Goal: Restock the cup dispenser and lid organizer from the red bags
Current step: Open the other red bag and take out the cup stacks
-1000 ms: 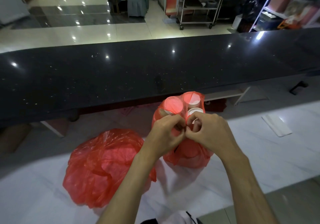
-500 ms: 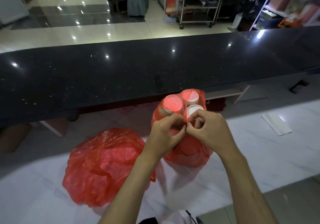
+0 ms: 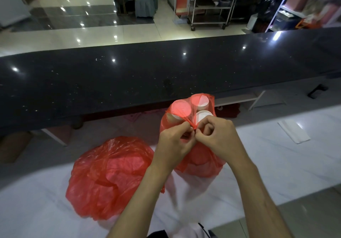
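Since the earlier frame the hands have drawn the knot tighter and a little lower, so the plastic now stretches taut over the cup stacks. The tied red bag (image 3: pixel 199 166) stands upright on the white marble desk (image 3: pixel 287 166), with three stacks of white paper cups (image 3: pixel 202 115) showing through its top. The left hand (image 3: pixel 174 143) and right hand (image 3: pixel 219 138) both pinch the knot (image 3: pixel 194 127) with curled fingertips, touching each other. A second red bag (image 3: pixel 108 177), crumpled and closed, lies just beside it to the left. Behind runs a black speckled counter (image 3: pixel 129 83).
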